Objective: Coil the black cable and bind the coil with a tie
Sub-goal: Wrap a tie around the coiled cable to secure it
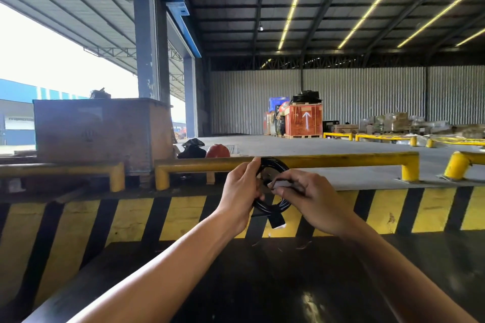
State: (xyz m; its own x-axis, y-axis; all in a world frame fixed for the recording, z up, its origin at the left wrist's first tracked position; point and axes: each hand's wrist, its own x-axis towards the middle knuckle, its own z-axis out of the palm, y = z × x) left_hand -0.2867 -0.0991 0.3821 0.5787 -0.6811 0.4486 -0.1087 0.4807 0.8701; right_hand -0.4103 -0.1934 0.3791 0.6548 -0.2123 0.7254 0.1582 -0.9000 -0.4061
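My left hand (pixel 240 190) grips the left side of the black cable (pixel 273 183), which is already wound into a round coil; my fingers wrap around the bundled strands and my thumb lies along the upper left arc. My right hand (pixel 312 199) pinches a flat dark strip, the tie (pixel 284 184), between thumb and fingertips, holding it across the right side of the coil, over its open centre. The top arc of the coil rises above both hands, and the bottom arc curves beneath them. From the lowest part of the coil a short end (pixel 276 220) hangs down, with a pale tip.

I hold the coil upright in the air, in front of my chest, with both bare forearms reaching forward. Behind it stands a wall painted in yellow and black stripes (pixel 388 213), and above that a yellow guard rail (pixel 341 160). Below my arms lies a glossy black surface (pixel 262 283). Farther off, a red crate (pixel 304 120) stands near the corrugated wall.
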